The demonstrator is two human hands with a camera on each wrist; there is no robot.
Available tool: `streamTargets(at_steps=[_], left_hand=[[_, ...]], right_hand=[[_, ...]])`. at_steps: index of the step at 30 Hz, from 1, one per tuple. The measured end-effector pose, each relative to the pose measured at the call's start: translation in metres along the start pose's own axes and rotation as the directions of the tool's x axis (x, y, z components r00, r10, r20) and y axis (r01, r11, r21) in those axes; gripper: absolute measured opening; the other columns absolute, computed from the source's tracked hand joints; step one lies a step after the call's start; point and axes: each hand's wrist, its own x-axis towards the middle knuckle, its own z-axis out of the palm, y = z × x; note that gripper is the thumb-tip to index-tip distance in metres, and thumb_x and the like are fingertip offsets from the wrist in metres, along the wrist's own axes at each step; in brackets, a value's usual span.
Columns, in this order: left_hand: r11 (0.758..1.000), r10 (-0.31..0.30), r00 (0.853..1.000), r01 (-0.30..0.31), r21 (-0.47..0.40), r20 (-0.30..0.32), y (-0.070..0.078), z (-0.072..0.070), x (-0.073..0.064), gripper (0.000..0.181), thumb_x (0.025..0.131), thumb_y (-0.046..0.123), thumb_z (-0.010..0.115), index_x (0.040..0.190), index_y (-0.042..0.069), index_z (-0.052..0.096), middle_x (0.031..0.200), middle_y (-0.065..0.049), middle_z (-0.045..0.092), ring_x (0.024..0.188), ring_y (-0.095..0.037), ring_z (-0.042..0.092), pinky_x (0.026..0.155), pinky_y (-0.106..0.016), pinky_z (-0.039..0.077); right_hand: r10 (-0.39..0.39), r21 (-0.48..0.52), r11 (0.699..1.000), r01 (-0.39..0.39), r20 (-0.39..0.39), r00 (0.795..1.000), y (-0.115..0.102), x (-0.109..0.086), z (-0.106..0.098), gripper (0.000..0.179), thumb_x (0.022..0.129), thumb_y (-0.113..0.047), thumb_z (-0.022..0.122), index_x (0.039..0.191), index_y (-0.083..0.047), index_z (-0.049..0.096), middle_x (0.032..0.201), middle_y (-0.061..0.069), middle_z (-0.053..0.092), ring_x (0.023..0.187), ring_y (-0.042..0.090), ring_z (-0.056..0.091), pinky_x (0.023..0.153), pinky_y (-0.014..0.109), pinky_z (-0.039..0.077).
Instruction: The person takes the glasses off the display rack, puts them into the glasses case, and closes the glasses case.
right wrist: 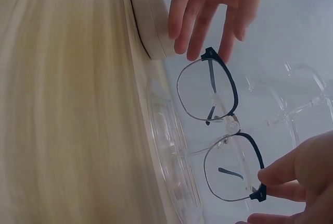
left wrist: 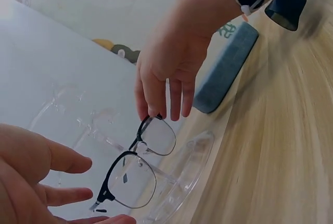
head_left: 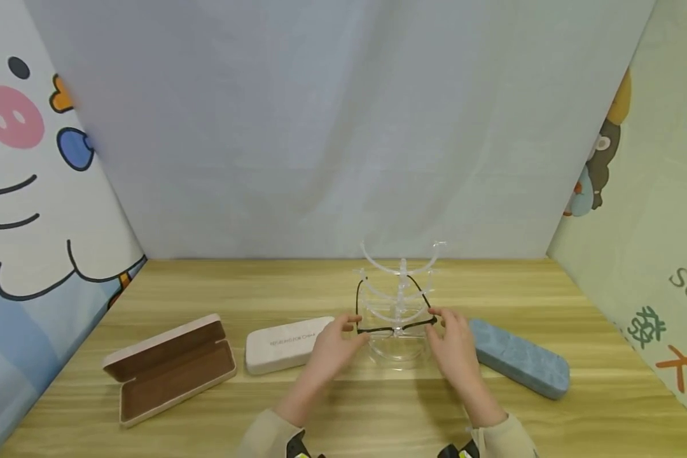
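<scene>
A pair of black half-rim eyeglasses (head_left: 378, 329) faces me across the lower part of a clear plastic tiered display stand (head_left: 401, 289). The bridge (right wrist: 232, 124) overlaps the stand's central post, and both temples stretch back unfolded. At the glasses' left end, my left hand (head_left: 338, 343) holds the corner lightly with its fingertips, the fingers fairly straight. My right hand (head_left: 453, 343) pinches the opposite corner; in the right wrist view its thumb (right wrist: 278, 169) lies against the dark rim. Part of the stand's base is hidden behind the lenses in the wrist views.
An open eyeglass case (head_left: 172, 369) with brown lining stands at the left. A closed white case (head_left: 283, 343) lies beside my left hand, partly covered by it. The closed blue case (head_left: 518, 356) lies right of my right hand. A pale backdrop (head_left: 343, 127) rises behind the wooden tabletop (head_left: 378, 420).
</scene>
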Motion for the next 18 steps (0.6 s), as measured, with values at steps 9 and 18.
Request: streamTargets(at_steps=[9,18], left_hand=[[0.989,-0.030,0.995,0.043,-0.141,0.095,-0.0048,-0.0046,0.0017,0.037,0.083,0.024,0.053,0.118,0.010,0.049,0.107,-0.012,0.052,0.082,-0.021,0.052,0.060,-0.027,0.042],[0.973,-0.014,0.995,0.036,-0.230,0.096,-0.0053,-0.0031,0.0009,0.036,0.084,0.019,0.051,0.117,0.005,0.048,0.101,-0.010,0.052,0.084,-0.026,0.054,0.069,-0.034,0.045]], right_hand=[[-0.019,0.069,0.997,0.017,0.027,0.999,0.0015,0.0017,0.0054,0.034,0.083,-0.010,0.047,0.116,-0.003,0.048,0.115,0.018,0.048,0.100,0.030,0.051,0.080,0.039,0.044],[0.025,0.069,0.997,-0.027,0.025,0.999,-0.0019,0.0009,0.0012,0.036,0.085,-0.015,0.047,0.120,-0.006,0.044,0.107,0.017,0.054,0.094,0.028,0.055,0.075,0.039,0.046]])
